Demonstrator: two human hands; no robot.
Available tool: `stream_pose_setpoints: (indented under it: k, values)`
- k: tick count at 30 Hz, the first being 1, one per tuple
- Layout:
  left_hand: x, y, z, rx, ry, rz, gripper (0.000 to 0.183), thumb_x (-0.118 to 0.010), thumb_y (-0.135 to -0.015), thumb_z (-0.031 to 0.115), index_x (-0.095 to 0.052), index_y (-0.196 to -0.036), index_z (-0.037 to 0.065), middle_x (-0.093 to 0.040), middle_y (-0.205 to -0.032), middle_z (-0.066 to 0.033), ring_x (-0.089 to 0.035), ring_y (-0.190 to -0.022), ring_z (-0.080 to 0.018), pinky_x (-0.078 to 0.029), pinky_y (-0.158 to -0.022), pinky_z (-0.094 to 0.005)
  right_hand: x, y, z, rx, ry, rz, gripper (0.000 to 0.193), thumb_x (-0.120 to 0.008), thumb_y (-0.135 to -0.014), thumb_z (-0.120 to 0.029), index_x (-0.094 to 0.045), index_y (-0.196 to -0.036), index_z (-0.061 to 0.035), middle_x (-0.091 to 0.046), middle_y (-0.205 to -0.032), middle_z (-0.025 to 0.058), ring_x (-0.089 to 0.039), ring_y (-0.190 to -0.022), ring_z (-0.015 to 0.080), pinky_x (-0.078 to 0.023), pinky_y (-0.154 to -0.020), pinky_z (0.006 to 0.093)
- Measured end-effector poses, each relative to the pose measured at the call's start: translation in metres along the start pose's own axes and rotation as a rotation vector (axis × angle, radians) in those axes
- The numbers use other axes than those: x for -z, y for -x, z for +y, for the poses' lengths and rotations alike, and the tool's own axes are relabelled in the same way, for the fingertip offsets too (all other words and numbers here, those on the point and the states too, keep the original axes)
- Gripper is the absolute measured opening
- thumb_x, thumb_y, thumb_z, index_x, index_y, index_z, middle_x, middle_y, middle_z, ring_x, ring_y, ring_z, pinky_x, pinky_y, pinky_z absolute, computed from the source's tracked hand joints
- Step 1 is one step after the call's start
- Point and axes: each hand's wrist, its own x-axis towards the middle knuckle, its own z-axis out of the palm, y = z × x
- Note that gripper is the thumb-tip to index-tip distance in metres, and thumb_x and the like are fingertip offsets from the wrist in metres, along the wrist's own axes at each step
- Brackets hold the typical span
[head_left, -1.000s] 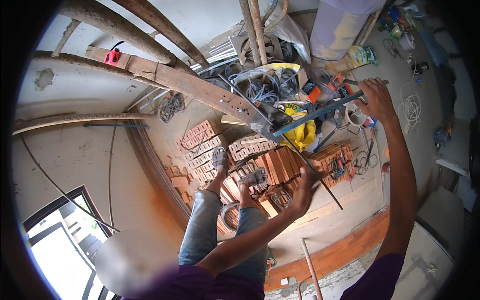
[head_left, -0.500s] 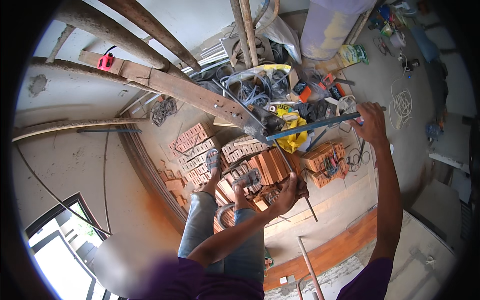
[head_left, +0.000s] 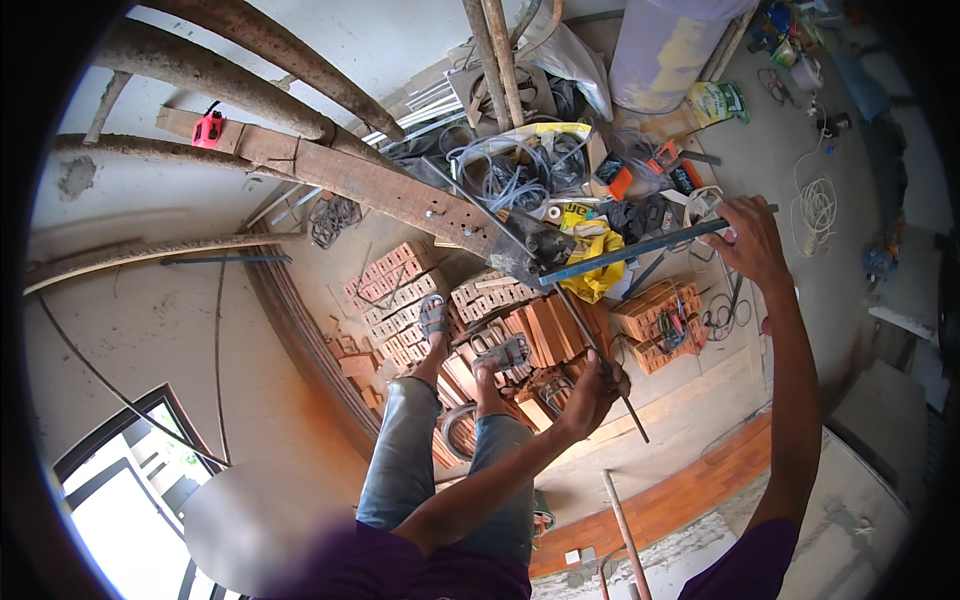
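My left hand [head_left: 592, 396] is closed around a thin steel rod [head_left: 575, 318], which slants from the far end of a wooden plank [head_left: 350, 183] down past my fist. With fingers wrapped, my right hand [head_left: 750, 242] grips the right end of a blue metal bar [head_left: 640, 248]. The bar's left end meets the rod near the plank's dark metal-clad end [head_left: 525, 252]; the exact contact is too small to tell. Bolts stick up from the plank. A pink-red tape measure [head_left: 208, 128] sits at its far left end.
My sandalled feet stand on stacked red bricks [head_left: 385, 278]. Wooden poles [head_left: 240, 75] cross the upper left. Beyond the bar lie coiled hoses [head_left: 505, 175], a yellow bag [head_left: 595, 255] and orange boxes [head_left: 617, 180]. More bricks [head_left: 655, 320] with small tools stand to the right.
The whole view has shifted slightly, mostly rightward. Both hands keep their grips, and the bar and rod stay at nearly the same angle to each other.
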Motion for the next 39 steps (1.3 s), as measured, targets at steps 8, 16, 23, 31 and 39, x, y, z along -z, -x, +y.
stream_pose_setpoints:
  k: [8,16,23,31,39]
  values:
    - [0.024,0.009,-0.005,0.12,-0.097,-0.193,0.056,-0.022,-0.098,0.061,-0.035,-0.074,0.012,-0.029,-0.068,0.0012,-0.029,-0.063,-0.0153,-0.036,-0.066,-0.0325,-0.013,0.021,-0.013,-0.049,0.037,0.109,0.042,-0.077,-0.073,-0.033,-0.061,-0.095,-0.0017,-0.061,-0.087,0.0128,-0.056,-0.085,0.0319,-0.04,-0.081,0.0424]
    - [0.063,0.038,0.046,0.365,-0.277,-0.251,0.052,-0.021,-0.101,0.057,-0.034,-0.077,0.013,-0.031,-0.066,0.0004,-0.035,-0.061,-0.0156,-0.04,-0.065,-0.0332,-0.048,0.091,-0.051,-0.305,0.022,0.173,0.04,-0.078,-0.072,-0.032,-0.062,-0.094,-0.003,-0.059,-0.083,0.0126,-0.055,-0.082,0.0326,-0.041,-0.077,0.0446]
    - [0.093,0.057,0.111,0.695,-0.367,-0.299,0.05,-0.021,-0.103,0.054,-0.033,-0.076,0.013,-0.033,-0.072,0.0014,-0.036,-0.066,-0.0137,-0.043,-0.073,-0.0329,-0.055,0.13,-0.117,-0.547,-0.005,0.181,0.032,-0.075,-0.072,-0.028,-0.055,-0.079,-0.0041,-0.055,-0.072,0.012,-0.055,-0.073,0.0335,-0.039,-0.069,0.0452]
    - [0.094,0.06,0.142,0.776,-0.476,-0.32,0.056,-0.019,-0.098,0.063,-0.034,-0.076,0.013,-0.034,-0.071,0.0021,-0.037,-0.064,-0.0123,-0.042,-0.069,-0.0306,-0.072,0.156,-0.145,-0.654,-0.043,0.218,0.037,-0.077,-0.071,-0.031,-0.063,-0.092,-0.0037,-0.06,-0.078,0.0127,-0.059,-0.079,0.0323,-0.041,-0.074,0.0445]
    - [0.088,0.062,0.126,0.669,-0.354,-0.281,0.055,-0.022,-0.1,0.058,-0.039,-0.077,0.011,-0.033,-0.068,0.0011,-0.036,-0.063,-0.014,-0.041,-0.067,-0.031,-0.041,0.133,-0.113,-0.526,-0.092,0.145,0.033,-0.077,-0.073,-0.027,-0.055,-0.078,-0.0042,-0.053,-0.07,0.0114,-0.054,-0.071,0.0312,-0.039,-0.072,0.0426]
